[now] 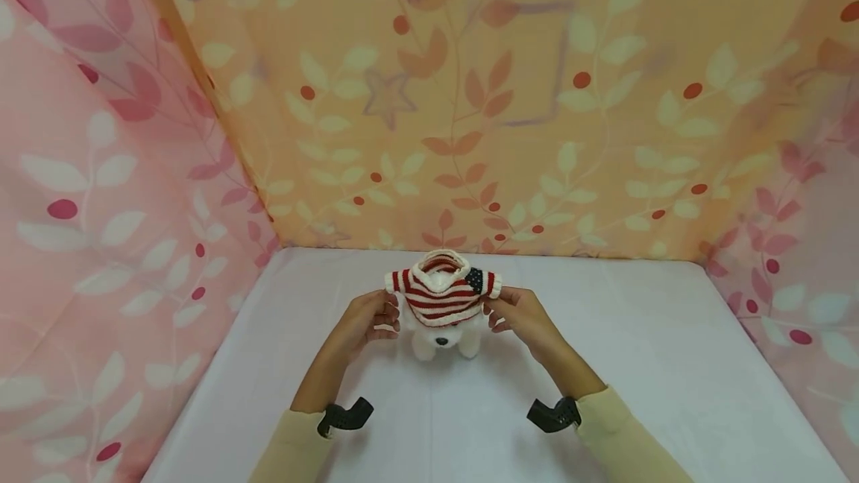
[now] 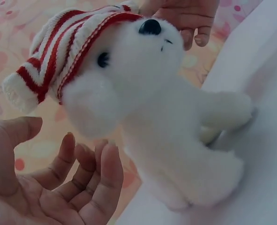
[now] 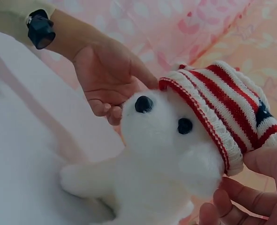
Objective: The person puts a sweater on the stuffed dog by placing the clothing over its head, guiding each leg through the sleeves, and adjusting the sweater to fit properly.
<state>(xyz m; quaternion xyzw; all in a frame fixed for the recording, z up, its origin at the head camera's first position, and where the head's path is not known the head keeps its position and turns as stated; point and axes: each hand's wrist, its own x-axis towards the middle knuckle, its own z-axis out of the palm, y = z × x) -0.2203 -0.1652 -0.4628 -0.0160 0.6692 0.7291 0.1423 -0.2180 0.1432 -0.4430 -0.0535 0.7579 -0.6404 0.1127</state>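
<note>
A white plush dog point(image 2: 161, 112) stands on the white-covered table, with black eyes and a black nose. A small knitted sweater point(image 1: 439, 298), striped red and white with a dark blue patch, sits over the top of its head like a cap. The neck opening points up and the short sleeves stick out sideways. My left hand point(image 1: 367, 319) is beside the dog's head, fingers loosely bent and apart from the sleeve in the left wrist view. My right hand point(image 1: 523, 317) is at the other side, its thumb at the sweater's edge and its fingers spread below, near the ear.
The white tabletop point(image 1: 637, 364) stretches around the dog. Behind it hangs an orange leaf-patterned cloth point(image 1: 470, 95), with a pink patterned cloth point(image 1: 101, 244) along the left side and another at the right. Each wrist wears a black camera mount point(image 1: 345, 416).
</note>
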